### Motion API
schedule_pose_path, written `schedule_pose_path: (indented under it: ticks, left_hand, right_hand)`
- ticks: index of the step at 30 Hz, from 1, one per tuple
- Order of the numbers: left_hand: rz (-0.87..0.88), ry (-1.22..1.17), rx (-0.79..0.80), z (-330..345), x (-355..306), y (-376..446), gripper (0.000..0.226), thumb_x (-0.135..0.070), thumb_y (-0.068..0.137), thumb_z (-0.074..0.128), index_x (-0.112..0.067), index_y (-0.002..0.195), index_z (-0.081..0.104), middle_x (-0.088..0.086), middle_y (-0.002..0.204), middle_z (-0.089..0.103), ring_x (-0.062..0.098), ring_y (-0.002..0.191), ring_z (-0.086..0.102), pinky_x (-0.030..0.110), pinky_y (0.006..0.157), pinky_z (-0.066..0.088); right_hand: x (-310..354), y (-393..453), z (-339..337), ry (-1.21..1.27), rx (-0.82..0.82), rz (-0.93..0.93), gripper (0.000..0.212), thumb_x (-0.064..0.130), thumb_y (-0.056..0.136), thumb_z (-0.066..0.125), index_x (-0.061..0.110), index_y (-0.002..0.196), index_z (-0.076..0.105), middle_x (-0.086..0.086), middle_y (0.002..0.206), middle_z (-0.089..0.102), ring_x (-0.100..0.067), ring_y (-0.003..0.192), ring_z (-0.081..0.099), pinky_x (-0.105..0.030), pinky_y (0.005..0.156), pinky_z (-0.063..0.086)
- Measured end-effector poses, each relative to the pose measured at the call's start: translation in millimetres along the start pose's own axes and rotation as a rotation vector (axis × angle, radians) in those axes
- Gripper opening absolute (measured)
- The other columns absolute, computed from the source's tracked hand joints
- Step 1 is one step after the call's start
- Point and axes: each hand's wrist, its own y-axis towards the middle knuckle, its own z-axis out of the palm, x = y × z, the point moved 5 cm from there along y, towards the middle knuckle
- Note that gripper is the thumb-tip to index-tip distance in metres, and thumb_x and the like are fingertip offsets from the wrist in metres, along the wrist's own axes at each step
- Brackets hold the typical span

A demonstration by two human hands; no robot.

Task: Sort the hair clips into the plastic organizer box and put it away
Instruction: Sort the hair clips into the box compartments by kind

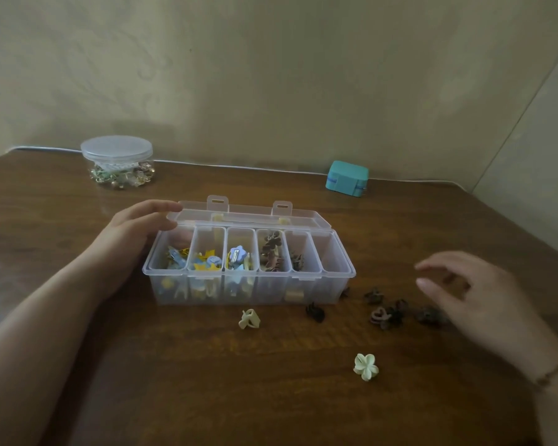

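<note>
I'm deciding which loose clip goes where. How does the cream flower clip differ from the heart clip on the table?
The flower clip is pale cream; the heart clip is brown. The flower clip lies alone, nearest the camera; the heart clip sits among other brown clips, close to the right hand. The flower clip has solid petals; the heart clip is an open outline. Both lie outside the box.

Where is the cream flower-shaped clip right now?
In the head view, the cream flower clip lies alone on the wooden table, near and right of the organizer box, below the right hand.
</note>
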Motion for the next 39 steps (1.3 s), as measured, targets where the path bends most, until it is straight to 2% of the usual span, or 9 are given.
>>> schedule_pose_path:
  ticks: [4,8,15,17,21,28,32,36,39]
  left_hand:
    - [-0.008,-0.004,0.005,1,0,0,0.033,-0.002,0.089,0.053,-0.021,0.110,0.070,0.020,0.104,0.071,0.031,0.091,0.068,0.036,0.072,0.050]
    - [-0.014,-0.004,0.014,1,0,-1,0.033,-0.003,0.089,0.053,-0.022,0.109,0.070,0.020,0.106,0.070,0.031,0.093,0.068,0.037,0.072,0.050]
    - [-0.024,-0.012,0.009,2,0,-1,0.033,-0.002,0.089,0.052,-0.022,0.108,0.070,0.021,0.105,0.070,0.031,0.089,0.068,0.037,0.069,0.051]
    - [-0.026,-0.007,0.005,1,0,-2,0.033,-0.003,0.089,0.052,-0.021,0.110,0.070,0.021,0.106,0.070,0.033,0.092,0.067,0.038,0.072,0.051]
    - [-0.020,-0.010,-0.010,1,-1,-1,0.032,-0.002,0.089,0.052,-0.019,0.110,0.070,0.019,0.111,0.069,0.034,0.093,0.065,0.038,0.071,0.050]
    - [-0.016,-0.007,-0.011,0,0,-1,0.034,-0.001,0.088,0.052,-0.019,0.111,0.070,0.017,0.106,0.071,0.029,0.086,0.068,0.034,0.065,0.050]
    - [-0.016,0.009,-0.001,-1,2,0,0.033,-0.003,0.089,0.053,-0.023,0.109,0.071,0.018,0.104,0.071,0.029,0.087,0.069,0.036,0.067,0.049]
    - [-0.034,0.011,0.016,-1,2,0,0.036,-0.015,0.074,0.063,-0.027,0.107,0.072,0.016,0.107,0.071,0.030,0.092,0.069,0.036,0.070,0.049]
    - [-0.028,0.019,0.012,-1,1,0,0.033,-0.011,0.080,0.062,-0.025,0.108,0.071,0.016,0.110,0.070,0.031,0.094,0.068,0.036,0.070,0.049]
  right_hand:
    - [-19,-25,11,0.014,0.159,0.078,0.023,0.040,0.082,0.065,0.055,0.096,0.055,0.037,0.108,0.049,0.013,0.087,0.052,-0.009,0.062,0.040]
    - [-22,-28,16,-0.018,0.173,0.079,0.032,0.031,0.084,0.068,0.057,0.094,0.054,0.031,0.101,0.057,0.012,0.084,0.053,-0.013,0.060,0.041]
    - [25,11,-16,0.162,-0.052,-0.068,0.023,0.022,0.082,0.068,0.041,0.094,0.063,0.027,0.093,0.060,0.019,0.080,0.056,-0.006,0.056,0.044]
    - [51,31,-16,0.245,-0.087,-0.146,0.021,0.020,0.083,0.067,0.035,0.097,0.065,0.025,0.093,0.062,0.015,0.086,0.057,-0.004,0.064,0.045]
    - [77,56,17,0.183,0.064,-0.254,0.022,0.024,0.083,0.067,0.037,0.101,0.064,0.022,0.097,0.063,0.004,0.093,0.058,-0.018,0.080,0.048]
    - [8,69,20,0.315,-0.020,0.008,0.026,0.023,0.087,0.064,0.047,0.097,0.059,0.018,0.101,0.064,0.002,0.096,0.057,-0.015,0.069,0.042]
    - [-26,69,41,0.189,0.100,0.196,0.024,0.022,0.089,0.064,0.045,0.093,0.058,0.010,0.109,0.061,-0.009,0.102,0.053,-0.022,0.072,0.042]
    - [12,64,24,0.482,-0.254,0.052,0.020,0.017,0.088,0.064,0.035,0.096,0.064,0.014,0.097,0.066,-0.001,0.090,0.062,-0.017,0.074,0.052]
    - [62,55,26,0.607,-0.269,-0.175,0.018,0.015,0.086,0.065,0.028,0.099,0.066,0.013,0.095,0.068,-0.004,0.089,0.064,-0.012,0.073,0.052]
